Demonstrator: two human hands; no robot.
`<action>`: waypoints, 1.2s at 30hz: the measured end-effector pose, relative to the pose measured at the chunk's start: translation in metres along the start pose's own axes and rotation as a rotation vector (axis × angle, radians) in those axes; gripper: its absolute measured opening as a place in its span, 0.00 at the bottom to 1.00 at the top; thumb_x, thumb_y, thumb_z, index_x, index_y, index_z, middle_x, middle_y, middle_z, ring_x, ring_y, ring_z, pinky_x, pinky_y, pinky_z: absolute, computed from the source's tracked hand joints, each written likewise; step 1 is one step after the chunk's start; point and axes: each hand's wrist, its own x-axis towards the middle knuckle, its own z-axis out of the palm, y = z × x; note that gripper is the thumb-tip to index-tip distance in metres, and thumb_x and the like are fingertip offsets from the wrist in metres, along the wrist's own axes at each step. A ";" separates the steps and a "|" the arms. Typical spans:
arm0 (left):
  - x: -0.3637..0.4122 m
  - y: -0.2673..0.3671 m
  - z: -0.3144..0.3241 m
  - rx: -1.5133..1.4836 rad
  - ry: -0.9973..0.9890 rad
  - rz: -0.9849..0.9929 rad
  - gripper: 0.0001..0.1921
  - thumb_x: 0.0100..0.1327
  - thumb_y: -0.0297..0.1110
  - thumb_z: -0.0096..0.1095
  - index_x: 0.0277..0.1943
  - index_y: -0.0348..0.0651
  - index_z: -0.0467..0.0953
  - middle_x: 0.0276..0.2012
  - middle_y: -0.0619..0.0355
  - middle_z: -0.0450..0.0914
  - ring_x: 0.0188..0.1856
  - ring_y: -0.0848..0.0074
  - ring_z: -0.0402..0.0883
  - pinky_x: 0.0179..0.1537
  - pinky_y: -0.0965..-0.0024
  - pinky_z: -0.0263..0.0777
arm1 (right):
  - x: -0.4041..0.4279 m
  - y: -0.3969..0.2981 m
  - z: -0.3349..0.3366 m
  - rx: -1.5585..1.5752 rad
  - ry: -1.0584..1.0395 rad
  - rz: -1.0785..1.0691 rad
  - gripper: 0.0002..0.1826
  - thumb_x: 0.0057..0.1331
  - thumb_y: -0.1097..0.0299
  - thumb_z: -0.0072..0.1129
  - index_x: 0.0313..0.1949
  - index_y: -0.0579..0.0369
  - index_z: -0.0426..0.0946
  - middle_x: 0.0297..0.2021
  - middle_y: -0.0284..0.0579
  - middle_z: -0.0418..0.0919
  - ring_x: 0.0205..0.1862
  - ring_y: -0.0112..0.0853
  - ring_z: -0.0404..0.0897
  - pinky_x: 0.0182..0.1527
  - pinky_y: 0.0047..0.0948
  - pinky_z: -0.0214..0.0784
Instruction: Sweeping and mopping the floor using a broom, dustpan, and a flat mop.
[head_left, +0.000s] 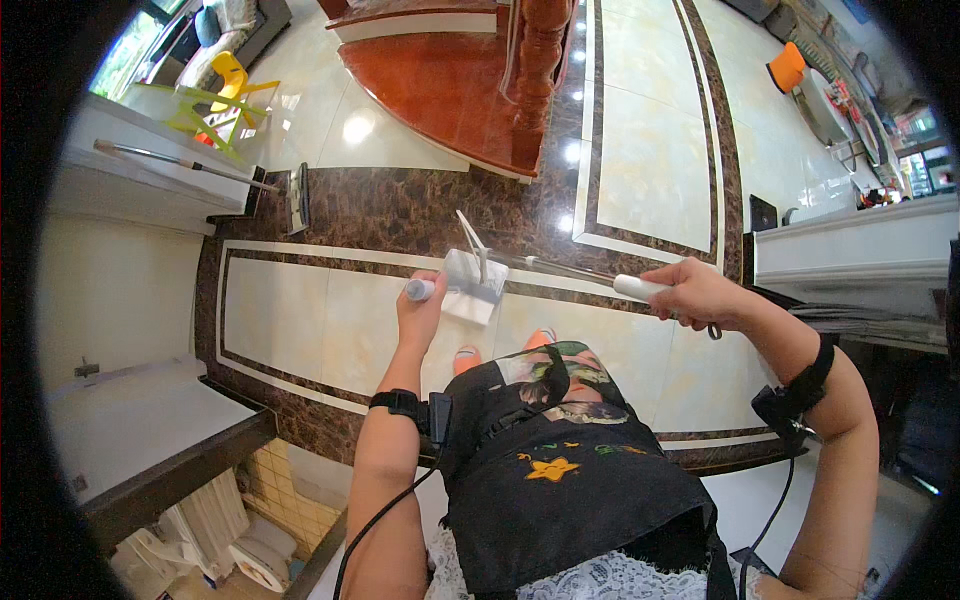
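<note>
My left hand (420, 311) is closed around the white grip of an upright handle, seen nearly end-on. Below it, over the tiled floor (375, 300), is a pale dustpan (472, 289), partly blurred. In my right hand (690, 292) is the white grip of a metal pole (570, 268), which slants left towards the dustpan. Thin pale bars show at the pole's far end, above the pan; that end is too blurred to name surely.
A wooden stair step (442, 90) with a turned post (541, 75) stands ahead. A long-handled flat mop (298, 199) leans at the left wall. At upper left is a yellow chair (229, 75); at upper right, an orange stool (787, 67). A doorway opens at lower left.
</note>
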 end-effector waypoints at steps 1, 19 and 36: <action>0.000 -0.001 0.001 0.019 0.004 -0.039 0.08 0.63 0.37 0.62 0.34 0.43 0.75 0.29 0.66 0.76 0.32 0.85 0.72 0.34 0.77 0.66 | -0.002 -0.007 -0.003 -0.005 -0.026 -0.014 0.27 0.60 0.70 0.53 0.59 0.62 0.67 0.24 0.39 0.75 0.16 0.21 0.66 0.16 0.22 0.59; -0.007 -0.012 -0.004 -0.004 0.042 0.027 0.09 0.60 0.36 0.64 0.31 0.41 0.74 0.25 0.64 0.75 0.29 0.84 0.71 0.32 0.76 0.67 | 0.019 -0.072 0.007 -0.121 -0.048 0.005 0.26 0.61 0.67 0.54 0.60 0.58 0.67 0.22 0.36 0.75 0.14 0.21 0.65 0.15 0.23 0.57; -0.004 -0.002 0.007 -0.052 -0.106 0.055 0.07 0.61 0.34 0.63 0.33 0.41 0.75 0.27 0.65 0.75 0.30 0.85 0.71 0.32 0.77 0.66 | -0.037 -0.013 -0.013 -0.492 -0.201 0.115 0.28 0.61 0.66 0.52 0.63 0.52 0.64 0.21 0.39 0.75 0.16 0.24 0.71 0.20 0.25 0.66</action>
